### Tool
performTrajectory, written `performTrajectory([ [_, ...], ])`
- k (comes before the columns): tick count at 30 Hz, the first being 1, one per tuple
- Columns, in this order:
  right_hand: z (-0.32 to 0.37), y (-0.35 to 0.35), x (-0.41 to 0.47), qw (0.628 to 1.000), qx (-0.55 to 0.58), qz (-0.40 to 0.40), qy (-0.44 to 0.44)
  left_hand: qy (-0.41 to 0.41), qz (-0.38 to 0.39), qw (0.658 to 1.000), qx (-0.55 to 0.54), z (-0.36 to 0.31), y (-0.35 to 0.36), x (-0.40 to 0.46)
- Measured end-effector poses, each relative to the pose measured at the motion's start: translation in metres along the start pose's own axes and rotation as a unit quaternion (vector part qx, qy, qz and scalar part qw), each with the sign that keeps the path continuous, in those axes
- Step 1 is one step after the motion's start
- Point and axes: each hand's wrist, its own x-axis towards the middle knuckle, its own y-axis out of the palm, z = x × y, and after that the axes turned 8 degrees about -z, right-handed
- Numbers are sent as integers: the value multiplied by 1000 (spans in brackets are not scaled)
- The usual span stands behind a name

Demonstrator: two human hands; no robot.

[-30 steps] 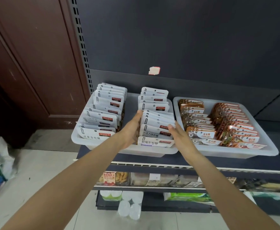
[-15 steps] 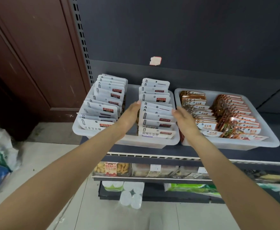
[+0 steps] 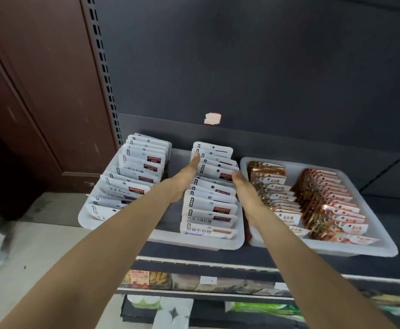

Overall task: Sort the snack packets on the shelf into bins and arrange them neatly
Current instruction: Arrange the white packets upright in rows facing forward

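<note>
The white packets [image 3: 209,186] stand in a row running near to far in the right half of the left bin [image 3: 161,239] on the shelf [image 3: 253,254], directly between the hands. The left hand [image 3: 186,175] lies flat along the row's left edge, reaching farther back. The right hand [image 3: 247,189] flanks the right edge; both look open with straight fingers, though its fingertips are hard to see.

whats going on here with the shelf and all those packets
A person is tidying snack packets on a shop shelf. Both hands are flat against the sides of the right row of white packets in the left bin, left hand on its left side, right hand on its right, squaring it up. The right bin beside it holds two rows of orange packets.
</note>
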Motion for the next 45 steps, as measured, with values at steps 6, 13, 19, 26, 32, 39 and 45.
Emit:
performTrajectory([
  [6, -13, -16, 10, 998, 12, -9, -55, -14, 0, 1000, 13, 7, -10, 13],
  [13, -9, -10, 27, 986, -71, -58, -141, -4, -143, 986, 88, 5, -7, 23],
  [19, -5, -11, 36, 982, -91, -89, -140, 12, -98, 988, 117, 5, -9, 27],
  [26, 4, -8, 41, 945, -178, -149, -232, 25, -86, 992, 89, 7, -15, 28],
  [32, 11, -4, 51, 954, -209, -94, -196, 57, -57, 997, 19, 3, -12, 29],
  [39, -1, -3, 54, 971, -162, -77, -161, 4, -56, 998, -8, 1, -8, 30],
  [45, -2, -2, 56, 984, -99, -58, -135, 2, -65, 998, -4, 4, -16, 29],
])
